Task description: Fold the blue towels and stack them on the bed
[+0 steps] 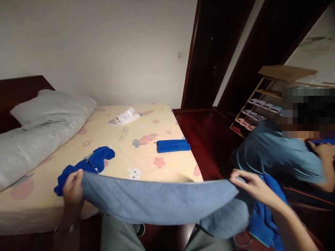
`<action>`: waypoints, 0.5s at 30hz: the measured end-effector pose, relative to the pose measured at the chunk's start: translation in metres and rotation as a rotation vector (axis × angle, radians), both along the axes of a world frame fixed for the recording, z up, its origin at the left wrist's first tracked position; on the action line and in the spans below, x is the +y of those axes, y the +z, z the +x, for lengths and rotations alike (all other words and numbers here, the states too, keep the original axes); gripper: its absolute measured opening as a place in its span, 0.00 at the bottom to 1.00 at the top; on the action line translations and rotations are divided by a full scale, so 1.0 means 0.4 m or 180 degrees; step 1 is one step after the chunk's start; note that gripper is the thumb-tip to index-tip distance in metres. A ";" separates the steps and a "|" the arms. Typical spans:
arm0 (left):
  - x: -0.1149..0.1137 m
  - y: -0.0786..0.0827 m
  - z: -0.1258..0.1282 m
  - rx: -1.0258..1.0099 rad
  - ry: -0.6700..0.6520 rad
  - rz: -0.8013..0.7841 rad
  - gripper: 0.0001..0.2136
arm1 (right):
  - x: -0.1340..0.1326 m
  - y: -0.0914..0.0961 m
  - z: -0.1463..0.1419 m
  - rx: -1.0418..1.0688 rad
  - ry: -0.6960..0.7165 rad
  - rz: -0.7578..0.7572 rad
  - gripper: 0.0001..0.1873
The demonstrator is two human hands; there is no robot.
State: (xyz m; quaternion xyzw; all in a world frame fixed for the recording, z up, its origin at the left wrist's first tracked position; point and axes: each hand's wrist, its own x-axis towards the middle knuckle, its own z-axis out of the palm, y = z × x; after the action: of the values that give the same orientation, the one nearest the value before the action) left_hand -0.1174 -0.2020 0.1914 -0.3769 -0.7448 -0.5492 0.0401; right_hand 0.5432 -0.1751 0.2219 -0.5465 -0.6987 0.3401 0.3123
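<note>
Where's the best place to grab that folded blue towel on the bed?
Take the folded blue towel at its short right end, coming from the bed's open right edge. It lies flat and long near that edge, with nothing touching it.

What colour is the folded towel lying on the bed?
Bright blue, the folded towel on the bed, seen in the head view.

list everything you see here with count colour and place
light blue terry towel: 1, stretched between both hands, front
crumpled dark blue cloth: 1, on bed, by left hand
folded dark blue cloth: 1, bed's right edge
white crumpled plastic bag: 1, far bed end
grey pillow: 1, bed's left
cartoon-print yellow bed sheet: 1, centre
wooden shoe rack: 1, right, slippers on it
seated person in blue shirt: 1, right
left hand: grips towel's left end
right hand: grips towel's right end
</note>
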 end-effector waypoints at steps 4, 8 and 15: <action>0.202 -0.102 -0.007 -0.0256 -0.0265 -0.0433 0.18 | 0.221 -0.129 -0.084 -0.0020 -0.0230 0.0276 0.25; 0.353 -0.230 -0.002 -0.0013 -0.0194 -0.1436 0.17 | 0.436 -0.332 -0.154 -0.0140 -0.0640 0.0489 0.21; 0.517 -0.390 -0.023 0.0100 0.0067 -0.2081 0.22 | 0.647 -0.578 -0.241 -0.1100 -0.0922 0.0072 0.13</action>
State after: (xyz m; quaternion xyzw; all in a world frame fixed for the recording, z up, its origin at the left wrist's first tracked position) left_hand -0.1265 0.0048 0.0353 -0.3705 -0.8849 -0.2746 -0.0658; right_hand 0.4469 0.0837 -0.0095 -0.6877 -0.6598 0.1851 0.2397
